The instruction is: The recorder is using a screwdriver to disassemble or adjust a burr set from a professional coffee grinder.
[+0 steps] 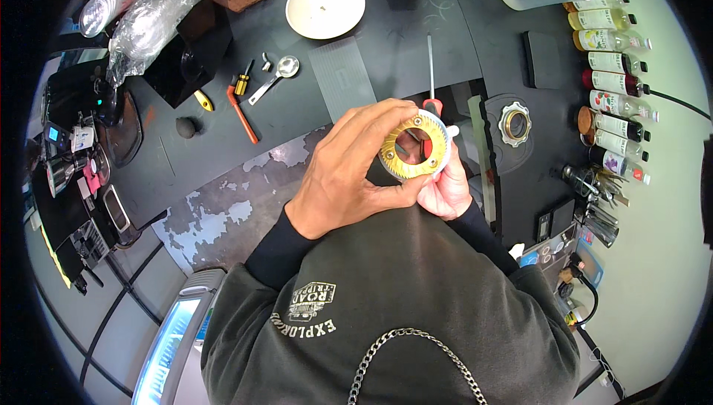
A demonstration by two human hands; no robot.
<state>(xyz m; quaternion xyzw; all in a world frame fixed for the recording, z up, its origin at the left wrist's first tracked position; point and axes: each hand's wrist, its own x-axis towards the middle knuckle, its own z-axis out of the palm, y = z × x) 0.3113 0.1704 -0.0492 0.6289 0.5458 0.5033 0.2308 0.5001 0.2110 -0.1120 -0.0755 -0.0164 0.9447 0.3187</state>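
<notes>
In front of my chest my left hand point(345, 171) is closed around a gold-coloured toothed grinder burr point(402, 166), gripping its rim between thumb and fingers. The burr sits in a pale ring-shaped carrier, its teeth facing up, with screws set in its face. My right hand point(450, 188) is wrapped under the same ring from the right. It also holds a screwdriver point(431, 104) with a red and black handle, its shaft pointing away from me. Red of the handle shows through the burr's hole. Most of the right fingers are hidden behind the ring.
A metal notched ring point(515, 123) lies on the table to the right. Farther off are a white bowl point(325, 7), a measuring spoon point(275, 78), a small yellow screwdriver point(242, 84) and an orange-handled tool point(242, 117). Several bottles point(610, 62) line the right wall.
</notes>
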